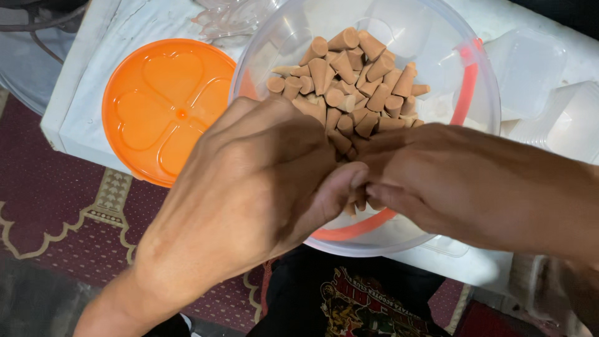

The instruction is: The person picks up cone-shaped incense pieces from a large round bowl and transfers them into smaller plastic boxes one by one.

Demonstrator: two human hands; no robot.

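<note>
Reaching into clear plastic bowl (480, 93) at table's (81, 112) near edge. Left hand (249, 193) and right hand (449, 181) fingers pinching brown incense cones (349, 75). Lying alongside: orange lid (163, 106).

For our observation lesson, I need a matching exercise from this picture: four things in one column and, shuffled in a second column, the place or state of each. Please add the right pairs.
Things
1. orange lid
2. brown cones
3. clear bowl
4. left hand

Places or states
A. heaped inside the bowl
B. lying flat on the white table, left of the bowl
C. over the bowl's near rim, fingers meeting the right hand
D. on the white table, with an orange rim

Pairs: 1-B, 2-A, 3-D, 4-C
</note>
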